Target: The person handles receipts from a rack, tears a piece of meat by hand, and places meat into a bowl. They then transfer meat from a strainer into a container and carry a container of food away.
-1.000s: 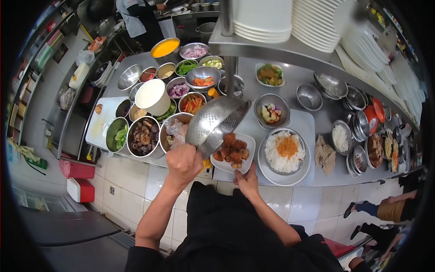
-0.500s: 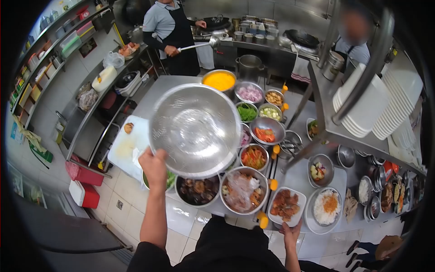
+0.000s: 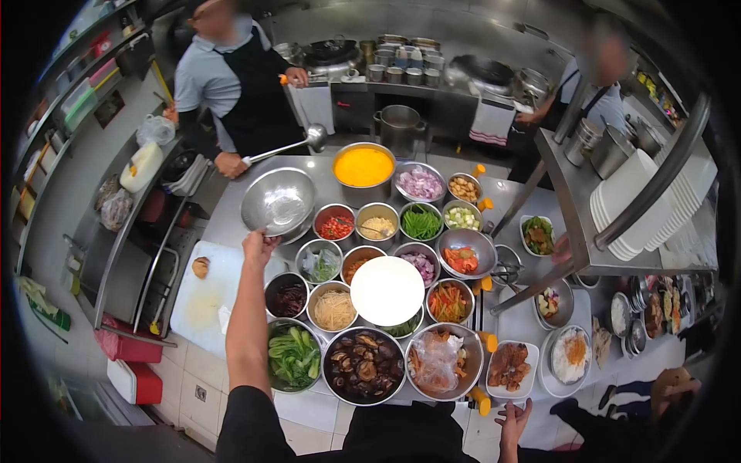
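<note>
My left hand point(image 3: 261, 244) is closed on the near rim of a wide metal bowl point(image 3: 279, 202), held out at the far left of the counter. The bowl holds nothing I can see. Low on the right, my right hand point(image 3: 513, 422) has its fingers apart, just below a white dish of browned meat pieces point(image 3: 512, 369); I see no grip on the dish. Between my arms stand metal containers of leafy greens point(image 3: 294, 353), dark mushrooms point(image 3: 363, 366) and food under clear plastic point(image 3: 441, 363). A bright white disc point(image 3: 387, 291) covers part of several containers.
Across the counter, a co-worker point(image 3: 239, 85) holds a ladle point(image 3: 309, 139) near my bowl. Another person point(image 3: 590, 92) stands behind the metal shelf point(image 3: 567, 208) with stacked white plates. A yellow-filled pot point(image 3: 364, 166) sits at the back. On the left lies a white cutting board point(image 3: 204, 301).
My left hand has carried the metal bowl away from me, toward the far left, uncovering the containers. My right hand has come off the white dish's edge. The co-worker's ladle is lower.
</note>
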Action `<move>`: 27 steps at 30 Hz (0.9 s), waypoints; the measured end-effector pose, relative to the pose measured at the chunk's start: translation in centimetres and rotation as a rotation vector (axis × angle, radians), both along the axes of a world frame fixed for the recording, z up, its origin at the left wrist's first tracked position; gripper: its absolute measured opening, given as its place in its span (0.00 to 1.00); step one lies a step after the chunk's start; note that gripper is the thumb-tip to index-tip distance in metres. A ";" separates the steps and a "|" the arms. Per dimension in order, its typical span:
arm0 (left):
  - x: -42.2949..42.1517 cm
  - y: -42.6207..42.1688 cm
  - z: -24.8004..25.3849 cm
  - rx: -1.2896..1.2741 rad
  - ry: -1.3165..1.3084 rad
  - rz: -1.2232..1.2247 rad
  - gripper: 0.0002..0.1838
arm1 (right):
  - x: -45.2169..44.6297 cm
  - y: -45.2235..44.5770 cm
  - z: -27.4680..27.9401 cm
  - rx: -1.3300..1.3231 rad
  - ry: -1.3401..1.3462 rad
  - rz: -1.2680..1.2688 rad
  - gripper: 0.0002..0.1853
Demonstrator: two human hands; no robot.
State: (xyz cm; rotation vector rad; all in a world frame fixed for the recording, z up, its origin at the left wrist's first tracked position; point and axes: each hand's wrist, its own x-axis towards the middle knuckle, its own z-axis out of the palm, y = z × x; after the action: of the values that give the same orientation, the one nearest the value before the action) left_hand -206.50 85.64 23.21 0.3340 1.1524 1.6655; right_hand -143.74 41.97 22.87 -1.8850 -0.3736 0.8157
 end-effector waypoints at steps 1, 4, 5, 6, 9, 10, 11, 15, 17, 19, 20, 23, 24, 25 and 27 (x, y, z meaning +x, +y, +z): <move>-0.2 -0.5 -0.2 -0.059 0.011 -0.026 0.10 | 0.0 -0.7 -0.2 -0.046 -0.026 0.014 0.41; 0.3 -3.6 2.8 -0.215 0.272 -0.251 0.35 | 0.2 -1.6 1.7 -0.151 -0.112 0.059 0.35; -0.1 -5.0 3.6 -0.253 0.355 -0.282 0.40 | 0.2 -1.2 3.2 -0.184 -0.194 0.072 0.33; 0.2 -6.8 4.8 -0.301 0.442 -0.211 0.39 | 0.5 -1.1 3.6 -0.187 -0.257 0.039 0.31; -0.7 -13.2 6.0 -0.168 0.467 -0.128 0.21 | 1.7 0.1 6.0 -0.139 -0.416 -0.006 0.25; -1.4 -15.7 6.2 -0.107 0.457 -0.090 0.16 | 2.3 0.8 5.8 -0.087 -0.434 -0.005 0.24; -1.0 -18.2 6.9 -0.136 0.472 -0.053 0.14 | 2.6 1.1 5.7 -0.040 -0.482 -0.017 0.22; -0.2 -26.6 9.2 -0.286 0.383 0.120 0.11 | 4.9 3.6 5.3 0.041 -0.666 0.077 0.20; 0.7 -29.0 10.3 -0.291 0.334 0.160 0.10 | 4.0 5.9 6.2 0.032 -0.598 0.095 0.21; 2.4 -30.8 10.7 -0.276 0.297 0.131 0.09 | 4.3 6.5 7.4 0.048 -0.992 0.137 0.23; 3.0 -31.5 10.9 -0.268 0.276 0.091 0.09 | 3.8 7.3 8.5 0.063 -0.919 0.108 0.23; 4.8 -33.1 11.2 -0.076 0.293 -0.131 0.09 | 4.4 9.2 10.9 0.093 -0.984 0.189 0.22; 5.0 -33.3 11.4 -0.008 0.261 -0.202 0.11 | 3.4 10.3 12.7 0.071 -0.920 0.133 0.21; 5.4 -33.2 11.9 0.009 0.243 -0.245 0.11 | 3.9 10.9 13.0 0.104 -1.016 0.158 0.20; 6.8 -33.7 13.1 0.107 0.267 -0.499 0.13 | 5.5 12.1 13.1 0.089 -1.016 0.208 0.19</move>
State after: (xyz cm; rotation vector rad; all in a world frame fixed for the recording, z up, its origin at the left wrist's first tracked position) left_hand -199.68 51.93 36.33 0.8598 1.0626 1.2655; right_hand -138.20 54.09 35.99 -2.0726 -1.2116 -0.1092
